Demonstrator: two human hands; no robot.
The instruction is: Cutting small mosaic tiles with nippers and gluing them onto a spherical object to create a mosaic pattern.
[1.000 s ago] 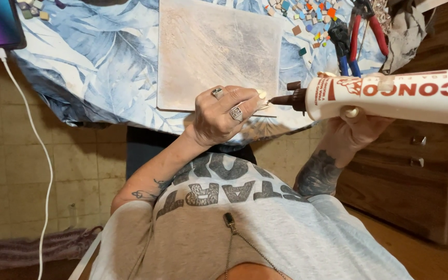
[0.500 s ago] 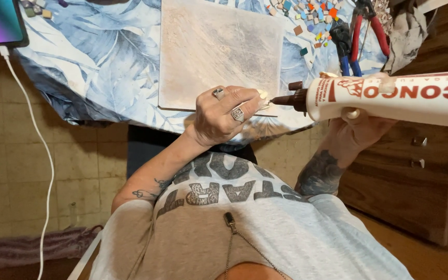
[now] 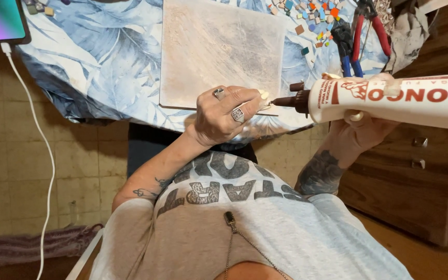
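1. Tabletop (image 3: 105, 62), far side of scene, covered in a blue leaf-print cloth.
2. Square board (image 3: 219, 52), pale and mottled, flat on the cloth, its near edge just beyond the knuckles.
3. Glue tube (image 3: 405, 101), white with red print, held roughly level at right above the tabletop's near edge, off the board. It is the only container in view, and its contents cannot be seen.
4. Right hand (image 3: 359, 137): grip wrapped around the tube from beneath.
5. Left hand (image 3: 224, 116), ringed: grip pinching at the tip of the dark nozzle (image 3: 291, 101), fingertips pressed together. Whether a cap or a plug sits between them cannot be told.
6. Handling note (judgement): keep the tube steady and unsqueezed while fingertips work the tip, with the nozzle pointed away from the board.
7. Red-handled pliers (image 3: 372, 26) and blue-handled nippers (image 3: 346, 46), far right, side by side.
8. Mosaic pieces (image 3: 312, 21), coloured, loose on the cloth, in no dish.
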